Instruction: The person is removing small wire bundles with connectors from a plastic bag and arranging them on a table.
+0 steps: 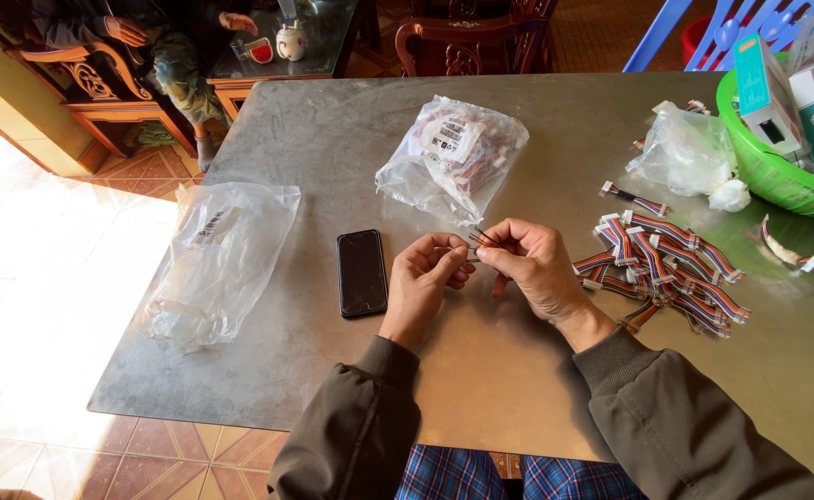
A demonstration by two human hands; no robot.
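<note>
Left hand: pinches one end of a thin wire piece.
Right hand: pinches its other end.
Where: above the bench middle.
Near: black phone, colourful wire pile.

A grey metal-topped table stands on a reddish tiled floor, where strong sunlight falls from the left. Beyond its far edge are carved dark wooden chairs and a glass-topped side table; a blue plastic chair stands at the far right corner.
</note>
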